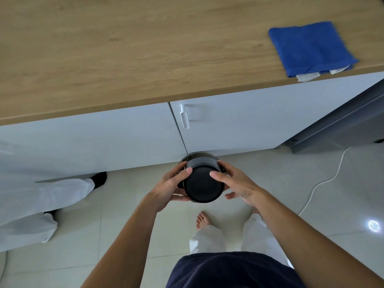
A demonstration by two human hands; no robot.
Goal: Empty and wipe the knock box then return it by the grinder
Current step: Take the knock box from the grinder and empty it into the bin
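Both hands cradle the knock box (202,183) out in front of the person's waist, over the floor. Left hand (169,187) wraps the left wall with its thumb lying across the black base; right hand (236,183) presses the opposite wall, thumb on the base too, lower fingers spread loose beneath. The box is tipped away from the person, base facing up and back, mouth pointing down and forward. Just beyond the hands, a metallic rim (197,155) shows past the box, though I cannot tell whether it belongs to the box or to a bin below it.

This looks like the emptying step: the box upended so the grounds fall out. Whether anything is left inside is hidden.

Next, I'd judge, comes turning it upright and fetching the blue cloth (310,48), which lies folded on the counter (124,48), up and well off to the right of the hands. One hand must let go to reach it. No grinder is in sight.
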